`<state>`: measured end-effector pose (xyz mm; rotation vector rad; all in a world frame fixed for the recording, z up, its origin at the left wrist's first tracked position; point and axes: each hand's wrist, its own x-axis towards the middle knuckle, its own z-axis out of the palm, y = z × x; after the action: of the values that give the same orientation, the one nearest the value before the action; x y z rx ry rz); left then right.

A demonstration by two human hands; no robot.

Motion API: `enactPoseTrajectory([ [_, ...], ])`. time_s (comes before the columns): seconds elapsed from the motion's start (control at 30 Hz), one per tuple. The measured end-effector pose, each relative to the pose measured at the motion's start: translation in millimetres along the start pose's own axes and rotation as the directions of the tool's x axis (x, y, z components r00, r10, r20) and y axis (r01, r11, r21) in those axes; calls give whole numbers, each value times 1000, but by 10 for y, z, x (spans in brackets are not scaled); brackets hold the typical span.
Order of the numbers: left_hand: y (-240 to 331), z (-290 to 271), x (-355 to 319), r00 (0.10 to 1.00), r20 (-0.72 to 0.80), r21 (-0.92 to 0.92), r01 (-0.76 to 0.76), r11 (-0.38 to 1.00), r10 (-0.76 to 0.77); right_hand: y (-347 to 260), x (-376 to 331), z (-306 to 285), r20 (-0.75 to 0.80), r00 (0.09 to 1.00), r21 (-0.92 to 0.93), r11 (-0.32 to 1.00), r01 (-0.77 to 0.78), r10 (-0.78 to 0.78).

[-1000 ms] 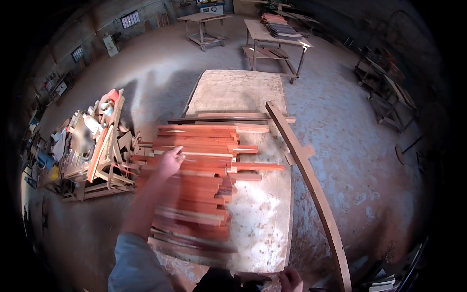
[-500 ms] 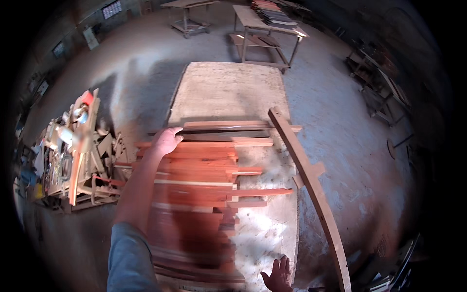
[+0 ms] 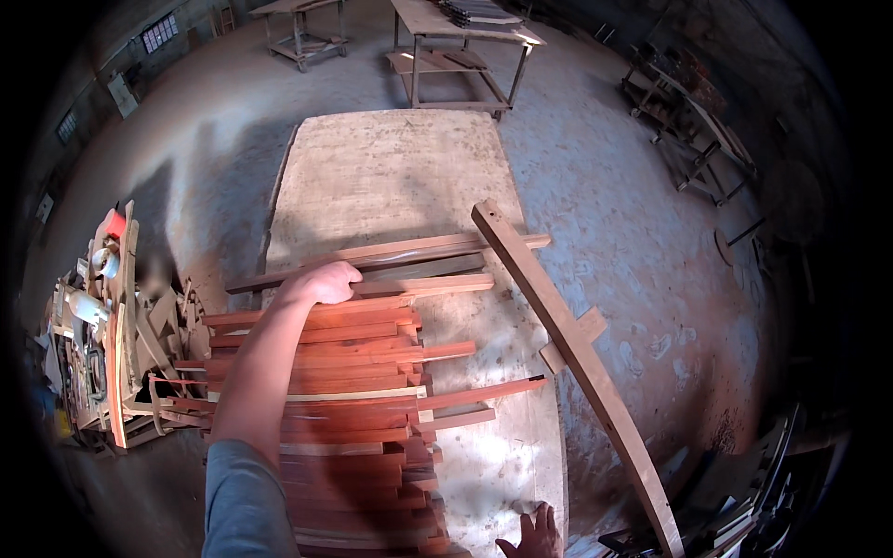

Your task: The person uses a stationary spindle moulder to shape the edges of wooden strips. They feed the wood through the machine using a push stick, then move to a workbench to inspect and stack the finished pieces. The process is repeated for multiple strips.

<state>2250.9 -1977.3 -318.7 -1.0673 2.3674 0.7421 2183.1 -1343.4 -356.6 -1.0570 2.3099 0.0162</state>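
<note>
Reddish wooden strips [image 3: 344, 352] lie side by side in a wide stack on a pale plywood-like board [image 3: 391, 172]. Beyond them, several browner strips lie across the board. My left hand [image 3: 327, 281] reaches over the stack, its fingers curled down around a brown wooden strip [image 3: 437, 285]; the fingertips are partly hidden. A darker strip [image 3: 433, 268] and a long light-brown strip [image 3: 400, 250] lie just past it. Low in the view, my right hand [image 3: 533, 535] is open with fingers spread, near the board's right edge; it is holding nothing.
A long wooden beam [image 3: 572, 344] with a short crosspiece slants along the board's right side. To the left stands a rack of wood offcuts [image 3: 153, 339] with bottles. A work table [image 3: 465, 28] and a wheeled stand [image 3: 298, 37] are farther back.
My left hand has gone from stretched fingers to a curled grip on the strip. The far strips now lie more slanted. My view has shifted right; my right hand stays low and spread.
</note>
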Motion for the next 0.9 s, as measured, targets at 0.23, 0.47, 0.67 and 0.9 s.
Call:
enactPoseTrajectory([
  [0.23, -179, -35, 18, 886, -401, 198, -164, 966, 233, 51, -9, 137, -11, 1000, 36, 999, -1, 2],
  [0.47, -125, 58, 164, 924, -370, 187, -33, 982, 102, 87, -19, 198, -29, 1000, 37, 999, 5, -4],
  [0.67, -168, -104, 321, 968, -248, 234, 26, 972, 34, 96, -16, 156, -41, 999, 42, 999, 25, -23],
  [0.9, -328, -224, 94, 948, -318, 226, 64, 972, 12, 71, -25, 108, -19, 1000, 69, 997, 22, -21],
])
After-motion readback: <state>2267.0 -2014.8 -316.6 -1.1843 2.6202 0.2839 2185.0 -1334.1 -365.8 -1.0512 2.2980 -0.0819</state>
